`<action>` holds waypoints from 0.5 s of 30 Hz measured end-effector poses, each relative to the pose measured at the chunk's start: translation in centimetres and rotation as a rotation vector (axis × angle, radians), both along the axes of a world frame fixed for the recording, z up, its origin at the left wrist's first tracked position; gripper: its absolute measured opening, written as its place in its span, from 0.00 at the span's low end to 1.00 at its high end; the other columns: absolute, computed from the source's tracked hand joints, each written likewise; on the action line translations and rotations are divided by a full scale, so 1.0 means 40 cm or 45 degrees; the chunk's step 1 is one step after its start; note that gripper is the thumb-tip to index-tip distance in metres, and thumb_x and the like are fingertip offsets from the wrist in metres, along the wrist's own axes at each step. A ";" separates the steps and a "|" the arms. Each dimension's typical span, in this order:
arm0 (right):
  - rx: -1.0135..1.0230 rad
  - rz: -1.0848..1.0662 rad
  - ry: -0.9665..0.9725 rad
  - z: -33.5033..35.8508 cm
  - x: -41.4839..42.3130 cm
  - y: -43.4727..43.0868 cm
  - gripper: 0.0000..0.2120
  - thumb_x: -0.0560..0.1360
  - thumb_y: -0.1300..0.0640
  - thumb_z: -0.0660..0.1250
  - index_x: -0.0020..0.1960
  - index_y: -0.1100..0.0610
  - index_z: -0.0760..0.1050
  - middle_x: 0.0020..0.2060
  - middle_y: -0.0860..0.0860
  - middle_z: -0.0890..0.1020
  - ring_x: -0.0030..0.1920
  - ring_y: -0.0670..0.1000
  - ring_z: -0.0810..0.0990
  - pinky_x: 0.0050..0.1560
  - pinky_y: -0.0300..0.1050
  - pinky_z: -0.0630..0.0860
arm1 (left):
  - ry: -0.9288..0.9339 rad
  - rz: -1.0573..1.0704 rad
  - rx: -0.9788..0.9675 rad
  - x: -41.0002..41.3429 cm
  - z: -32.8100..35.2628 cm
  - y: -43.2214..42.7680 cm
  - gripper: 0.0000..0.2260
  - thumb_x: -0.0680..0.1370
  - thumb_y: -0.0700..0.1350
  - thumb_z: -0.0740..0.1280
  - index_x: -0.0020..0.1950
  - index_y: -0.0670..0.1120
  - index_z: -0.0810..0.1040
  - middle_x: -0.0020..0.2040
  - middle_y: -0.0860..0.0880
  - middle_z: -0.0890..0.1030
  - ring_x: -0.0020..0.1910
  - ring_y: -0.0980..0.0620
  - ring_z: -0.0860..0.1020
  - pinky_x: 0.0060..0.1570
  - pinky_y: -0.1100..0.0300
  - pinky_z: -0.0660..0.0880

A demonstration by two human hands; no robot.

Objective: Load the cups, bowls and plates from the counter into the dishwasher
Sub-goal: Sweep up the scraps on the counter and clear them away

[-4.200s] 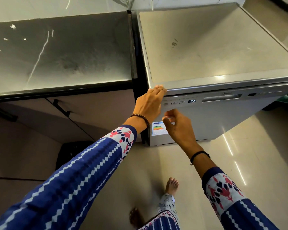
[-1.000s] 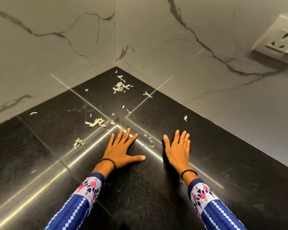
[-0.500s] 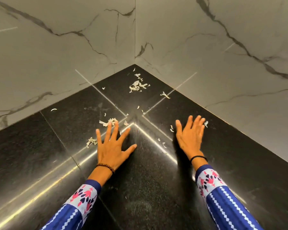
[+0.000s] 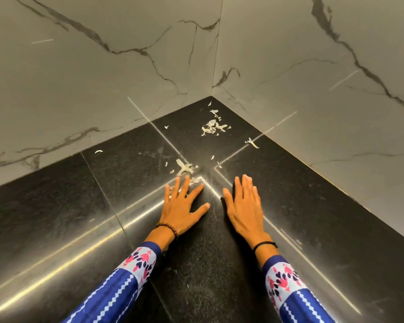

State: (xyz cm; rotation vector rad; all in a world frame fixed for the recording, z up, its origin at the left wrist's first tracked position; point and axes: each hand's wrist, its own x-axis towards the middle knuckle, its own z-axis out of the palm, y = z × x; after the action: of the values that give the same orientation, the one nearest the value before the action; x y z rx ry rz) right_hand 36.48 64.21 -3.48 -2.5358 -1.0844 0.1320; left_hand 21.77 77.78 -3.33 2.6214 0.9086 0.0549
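Observation:
I look down at a corner of the black stone counter. My left hand lies flat on it, palm down, fingers spread. Beside it my right hand also lies flat with straight fingers. Neither hand holds anything. No cup, bowl, plate or dishwasher is in view.
Grey-veined marble walls meet at the corner behind the counter. Several pale scraps of debris lie near the corner, and more scraps lie just beyond my left fingertips.
Four seconds ago both hands were at the dishwasher's front panel. Over the last second they have stayed flat on the counter and moved closer together, the right hand sliding left.

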 end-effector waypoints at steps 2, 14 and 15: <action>0.074 0.100 0.126 0.004 -0.028 0.041 0.31 0.84 0.41 0.50 0.82 0.56 0.50 0.81 0.53 0.48 0.81 0.49 0.43 0.79 0.44 0.39 | -0.113 -0.077 -0.067 0.008 0.006 -0.008 0.28 0.78 0.65 0.57 0.77 0.61 0.56 0.80 0.52 0.45 0.78 0.51 0.42 0.73 0.47 0.32; -0.085 -0.234 -0.143 -0.029 -0.097 0.062 0.38 0.81 0.36 0.38 0.80 0.60 0.54 0.79 0.62 0.55 0.80 0.61 0.49 0.80 0.57 0.48 | 0.002 0.261 0.113 -0.118 -0.029 0.021 0.34 0.77 0.70 0.48 0.79 0.58 0.41 0.79 0.49 0.38 0.77 0.48 0.34 0.74 0.47 0.33; -0.077 -0.202 -0.134 -0.028 -0.099 0.088 0.39 0.80 0.35 0.37 0.81 0.60 0.53 0.80 0.62 0.55 0.80 0.60 0.49 0.80 0.57 0.47 | 0.018 0.234 0.115 -0.107 -0.030 0.022 0.35 0.77 0.69 0.47 0.79 0.56 0.41 0.79 0.49 0.38 0.77 0.48 0.34 0.74 0.48 0.33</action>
State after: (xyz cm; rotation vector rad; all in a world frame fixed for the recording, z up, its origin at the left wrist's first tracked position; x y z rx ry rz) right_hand 32.52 67.72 -4.61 -2.6980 -0.9247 -0.0119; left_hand 17.47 78.64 -4.51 2.6147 1.1752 0.1278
